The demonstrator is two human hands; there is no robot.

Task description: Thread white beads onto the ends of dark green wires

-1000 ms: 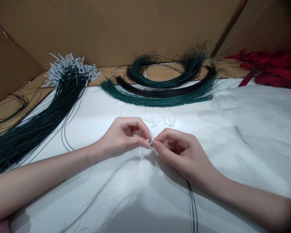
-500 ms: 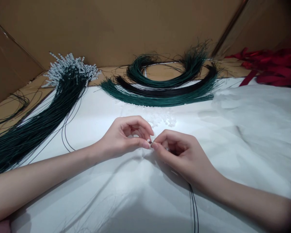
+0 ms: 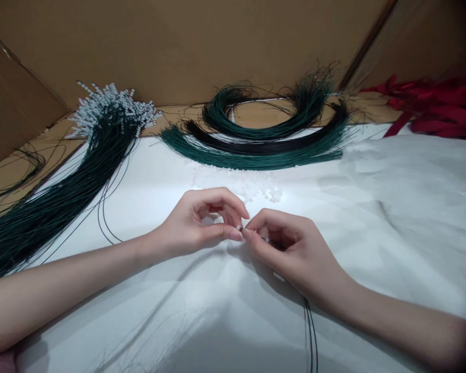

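Note:
My left hand [image 3: 205, 217] reaches in from the left, its thumb and fingers curled around a small white bead [image 3: 239, 227] at the fingertips. Just to the right, my right hand [image 3: 291, 238] pinches the end of a thin dark cord against that bead. The tips of both hands meet, so whether the cord passes through the bead cannot be seen. Tails of dark cord [image 3: 310, 331] hang out below my right wrist. Behind my hands, loose white beads [image 3: 252, 189] lie scattered on the white surface [image 3: 159, 321].
A thick bundle of dark green cords [image 3: 73, 181] with white beaded ends [image 3: 112, 103] lies at left. Curved bundles of green and black cord [image 3: 264, 155] rest at the back. Red ribbon [image 3: 438, 103] is heaped at back right, near translucent white sheeting [image 3: 423, 191]. Cardboard walls [image 3: 217, 46] stand behind.
My left fingertips have shifted slightly right and down, and the bead now sits closer against my right fingertips. The rest looks the same.

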